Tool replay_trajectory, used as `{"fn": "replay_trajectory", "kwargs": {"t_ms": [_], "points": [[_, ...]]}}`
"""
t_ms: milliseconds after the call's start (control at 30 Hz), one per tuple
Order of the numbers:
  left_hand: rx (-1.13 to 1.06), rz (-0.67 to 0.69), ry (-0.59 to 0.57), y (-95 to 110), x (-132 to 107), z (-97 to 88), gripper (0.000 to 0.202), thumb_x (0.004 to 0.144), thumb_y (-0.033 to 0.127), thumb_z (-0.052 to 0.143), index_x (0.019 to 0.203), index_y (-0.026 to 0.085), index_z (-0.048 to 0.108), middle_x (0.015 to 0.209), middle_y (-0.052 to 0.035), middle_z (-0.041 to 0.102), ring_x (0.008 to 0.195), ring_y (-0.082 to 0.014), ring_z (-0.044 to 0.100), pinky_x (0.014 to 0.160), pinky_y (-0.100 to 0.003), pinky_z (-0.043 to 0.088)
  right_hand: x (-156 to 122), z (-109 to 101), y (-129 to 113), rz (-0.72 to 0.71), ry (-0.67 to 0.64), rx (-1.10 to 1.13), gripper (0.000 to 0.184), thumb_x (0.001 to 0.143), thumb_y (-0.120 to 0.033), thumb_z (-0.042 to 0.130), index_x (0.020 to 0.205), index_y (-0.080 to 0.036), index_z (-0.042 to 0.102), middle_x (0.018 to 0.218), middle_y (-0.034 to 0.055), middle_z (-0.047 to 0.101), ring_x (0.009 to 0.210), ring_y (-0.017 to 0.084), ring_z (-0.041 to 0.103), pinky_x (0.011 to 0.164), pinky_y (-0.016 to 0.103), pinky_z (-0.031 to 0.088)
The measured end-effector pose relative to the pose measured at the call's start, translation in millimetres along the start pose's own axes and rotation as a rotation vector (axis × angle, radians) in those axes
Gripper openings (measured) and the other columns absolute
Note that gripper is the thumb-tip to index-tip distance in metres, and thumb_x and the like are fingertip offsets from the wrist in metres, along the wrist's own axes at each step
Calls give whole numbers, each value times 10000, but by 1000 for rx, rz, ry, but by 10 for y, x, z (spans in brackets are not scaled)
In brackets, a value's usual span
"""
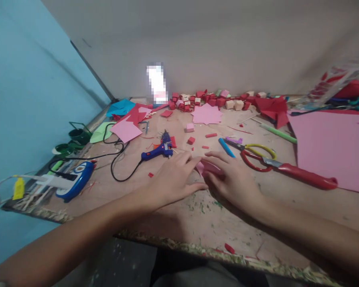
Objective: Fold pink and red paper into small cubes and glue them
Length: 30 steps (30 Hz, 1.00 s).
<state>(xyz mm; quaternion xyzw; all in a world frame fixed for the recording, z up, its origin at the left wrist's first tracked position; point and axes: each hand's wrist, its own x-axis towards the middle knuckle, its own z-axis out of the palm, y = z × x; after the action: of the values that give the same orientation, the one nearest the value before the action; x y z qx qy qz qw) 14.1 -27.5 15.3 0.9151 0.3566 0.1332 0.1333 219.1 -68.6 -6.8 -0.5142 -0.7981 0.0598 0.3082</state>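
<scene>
The two hands meet over the near middle of the table [179, 229], fingertips close together around a small piece of pink paper [213, 168]. The right hand [231, 175] curls over it with the paper between thumb and fingers; the left hand [178, 175] has its fingers stretched toward the same piece, thumb apart from them, and I cannot tell whether it grips. Most of the paper is hidden by the fingers.

Just beyond the left hand lies the glue gun [155, 153], its black cord [115, 175] looping away to the left toward the blue and white socket [77, 181]. Beyond the right hand, a blue stick [226, 147] lies close to the fingers, with scissors [261, 146] and a red-handled tool [308, 174] crowding the space to its right. Further right, a large pink sheet [332, 147] covers that side, and a green stick [278, 133] reaches its edge.

Straight ahead sit a loose pink cube [190, 127] and a red cube [191, 140], then a pink star [206, 114]. A jumble of small blocks [197, 100] lines the wall, next to an upright phone [157, 83] with a glaring screen. Red scraps [229, 248] are scattered about, one near the front edge
</scene>
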Motion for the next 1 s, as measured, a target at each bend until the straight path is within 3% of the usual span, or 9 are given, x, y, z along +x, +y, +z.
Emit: {"fn": "replay_trajectory", "kwargs": {"t_ms": [200, 300, 367, 500, 600, 733, 867, 933, 1000], "points": [[-179, -46, 130, -34, 85, -3, 281, 930, 302, 702, 1182, 179, 686, 1312, -123, 587, 1143, -254, 624, 964, -382, 520, 51, -16, -40, 149, 72, 278, 315, 954, -260, 637, 1258, -202, 694, 1301, 113, 711, 1205, 295, 668, 1012, 486, 548], [-361, -111, 179, -83, 91, -18, 88, 911, 238, 711, 974, 179, 730, 1085, -62, 699, 935, -191, 665, 808, -301, 521, 64, -22, -78, 314, 48, 432, 375, 919, -299, 695, 1284, -211, 683, 1242, 112, 739, 1036, 267, 728, 916, 444, 587], [-544, -214, 185, -117, 89, -5, 89, 912, 259, 704, 905, 175, 733, 895, -29, 719, 802, -164, 655, 707, -265, 502, 90, -17, -86, 434, 65, 570, 356, 910, -374, 713, 1224, -207, 710, 1155, 102, 764, 924, 233, 739, 833, 384, 597], [-979, -445, 209, -186, 78, 65, 260, 919, 386, 669, 817, 148, 683, 627, 5, 645, 524, -122, 587, 505, -225, 460, 199, 17, -67, 668, 230, 898, 316, 873, -476, 739, 975, -177, 738, 849, 43, 756, 643, 142, 657, 607, 263, 544], [-1160, -542, 301, -215, 68, 125, 296, 889, 425, 698, 806, 145, 646, 576, 0, 654, 435, -111, 568, 431, -206, 443, 285, 38, -53, 740, 223, 1072, 368, 767, -423, 845, 1016, -183, 721, 794, 4, 733, 575, 113, 617, 540, 229, 504], [-1236, -606, 408, -183, 64, 156, 305, 887, 439, 704, 839, 142, 651, 588, -21, 688, 449, -111, 601, 442, -192, 473, 339, 50, -24, 755, 100, 1093, 255, 756, -368, 840, 870, -164, 737, 726, -1, 707, 581, 110, 607, 539, 214, 475], [-1180, -578, 273, -133, 51, 129, 260, 897, 399, 690, 866, 144, 652, 563, -13, 659, 480, -127, 620, 477, -208, 511, 337, 38, 53, 754, 28, 1019, 243, 790, -358, 793, 688, -153, 712, 569, 2, 647, 525, 113, 563, 499, 219, 420], [-1068, -510, 322, -139, 36, 110, 288, 837, 323, 767, 1051, 176, 642, 755, -26, 712, 612, -141, 667, 542, -222, 545, 334, 17, 95, 779, 50, 1001, 242, 799, -359, 786, 688, -158, 710, 557, 1, 636, 514, 116, 553, 490, 227, 410], [-853, -372, 401, -171, 17, 96, 533, 757, 262, 852, 1218, 241, 585, 1148, -83, 698, 928, -195, 708, 705, -272, 600, 333, -6, 125, 802, 76, 1006, 212, 806, -347, 778, 717, -165, 715, 568, -3, 629, 514, 122, 554, 489, 236, 412]]}}
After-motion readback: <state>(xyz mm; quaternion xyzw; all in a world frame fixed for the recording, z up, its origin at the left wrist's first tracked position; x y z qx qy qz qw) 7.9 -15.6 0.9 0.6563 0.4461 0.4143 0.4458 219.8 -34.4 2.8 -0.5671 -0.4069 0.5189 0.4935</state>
